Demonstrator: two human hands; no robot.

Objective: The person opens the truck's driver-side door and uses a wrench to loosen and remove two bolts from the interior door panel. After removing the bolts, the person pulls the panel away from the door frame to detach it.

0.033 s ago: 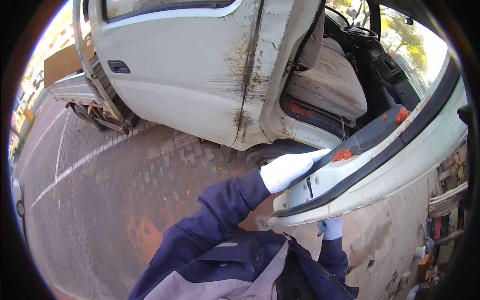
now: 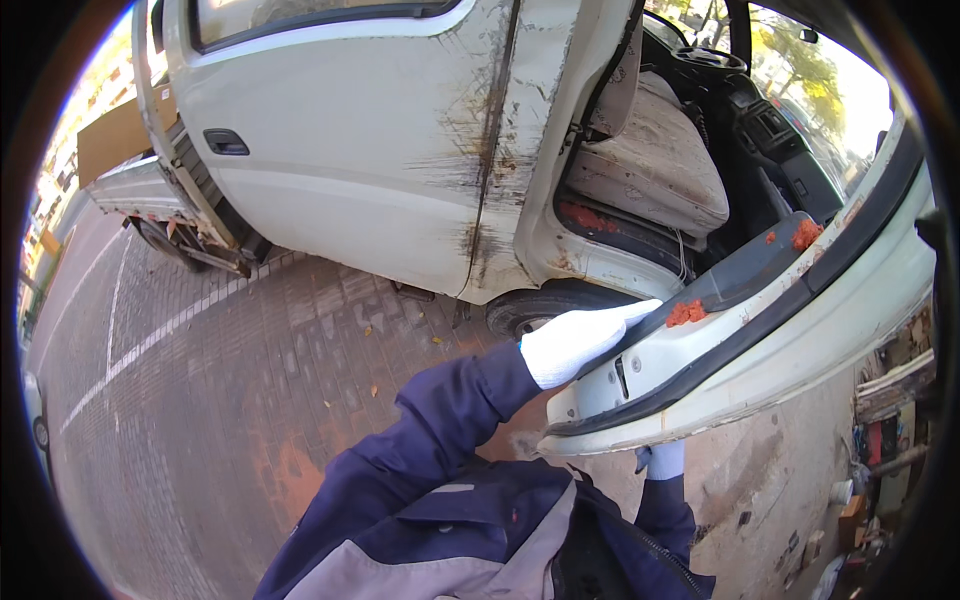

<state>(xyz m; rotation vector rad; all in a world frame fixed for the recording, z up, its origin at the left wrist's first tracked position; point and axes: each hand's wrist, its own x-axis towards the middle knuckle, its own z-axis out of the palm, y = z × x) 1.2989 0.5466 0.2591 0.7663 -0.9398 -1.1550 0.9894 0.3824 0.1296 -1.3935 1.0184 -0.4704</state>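
Observation:
A white truck's open front door point(image 2: 640, 375) stands in front of me at the right, with a black rubber seal along its edge. My left hand point(image 2: 575, 343), in a white glove, lies against the dark inner panel near the door's free edge, fingers stretched along it. Red-orange putty-like clumps point(image 2: 686, 313) stick to the door just past the fingertips. On the outer side, my right hand point(image 2: 664, 460) is close under the door's edge, also gloved, with grey at the fingers. The door hides most of its fingers, so its hold cannot be made out.
Behind the opening are a stained seat point(image 2: 650, 155) and a steering wheel point(image 2: 708, 58). The closed rear door point(image 2: 330, 150) is scraped and rusty at its front seam. A front wheel point(image 2: 530, 308) sits below. Assorted clutter point(image 2: 880, 480) lies at the far right.
The truck cab sits slightly further left in the view. Both hands keep their places at the door.

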